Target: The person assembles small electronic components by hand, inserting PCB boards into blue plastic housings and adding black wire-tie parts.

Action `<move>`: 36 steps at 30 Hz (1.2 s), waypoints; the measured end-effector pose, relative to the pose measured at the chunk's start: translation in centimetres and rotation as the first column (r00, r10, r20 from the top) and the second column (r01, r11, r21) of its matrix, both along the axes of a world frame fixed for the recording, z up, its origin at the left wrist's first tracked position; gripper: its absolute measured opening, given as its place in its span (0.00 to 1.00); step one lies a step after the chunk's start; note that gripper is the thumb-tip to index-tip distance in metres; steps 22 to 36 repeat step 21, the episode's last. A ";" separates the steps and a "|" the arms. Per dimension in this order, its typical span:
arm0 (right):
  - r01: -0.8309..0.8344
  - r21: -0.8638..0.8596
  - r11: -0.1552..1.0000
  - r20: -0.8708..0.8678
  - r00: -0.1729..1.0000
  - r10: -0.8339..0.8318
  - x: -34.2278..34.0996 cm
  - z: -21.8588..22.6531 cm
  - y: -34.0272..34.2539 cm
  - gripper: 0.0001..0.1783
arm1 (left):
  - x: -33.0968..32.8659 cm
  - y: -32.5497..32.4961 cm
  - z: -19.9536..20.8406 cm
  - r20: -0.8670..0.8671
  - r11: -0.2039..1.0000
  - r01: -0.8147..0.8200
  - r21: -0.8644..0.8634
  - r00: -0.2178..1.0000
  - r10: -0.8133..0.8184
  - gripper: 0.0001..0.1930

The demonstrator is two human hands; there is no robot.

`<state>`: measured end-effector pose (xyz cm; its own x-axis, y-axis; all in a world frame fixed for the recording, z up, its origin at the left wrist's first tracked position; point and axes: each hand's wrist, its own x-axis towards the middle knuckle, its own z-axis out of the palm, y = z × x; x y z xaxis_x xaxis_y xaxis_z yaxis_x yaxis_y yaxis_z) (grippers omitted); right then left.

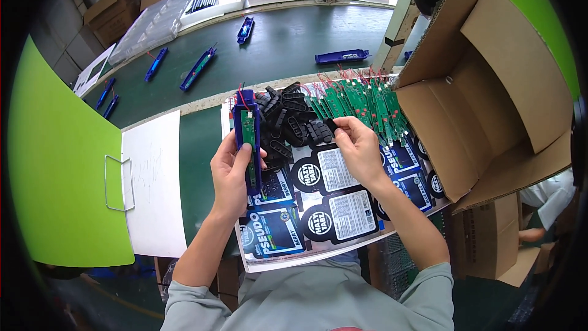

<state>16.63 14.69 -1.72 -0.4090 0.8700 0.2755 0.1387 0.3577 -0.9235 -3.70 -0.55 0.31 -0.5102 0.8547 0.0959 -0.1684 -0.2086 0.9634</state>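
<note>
the left hand (231, 175) is wrapped around a long blue housing (248, 141), held upright over the counter (199, 147), thumb along its right edge; a green circuit board (249, 141) lies inside the housing, and red wires (242, 95) stick out at its top end. the right hand (361, 150) reaches to a heap of black rubber pads (291, 122) just beside the housing, its fingertips (339, 126) pinched on one black pad at the heap's near edge. to the right of the heap lies a fan of green circuit boards (361, 107) with red leads. both heaps rest on a printed sheet (318, 208) with blue and black labels. an open cardboard box (490, 86) stands at the right. a white paper (153, 184) and a green board (58, 171) lie at the left. more blue housings (199, 67) lie on the dark belt beyond.
</note>
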 end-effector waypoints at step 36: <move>-0.201 0.387 0.900 0.046 0.979 0.200 1.0 -0.7 -2.1 0.12 | -0.1 4.2 3.2 -0.151 0.987 0.057 -0.147 0.985 -0.080 0.13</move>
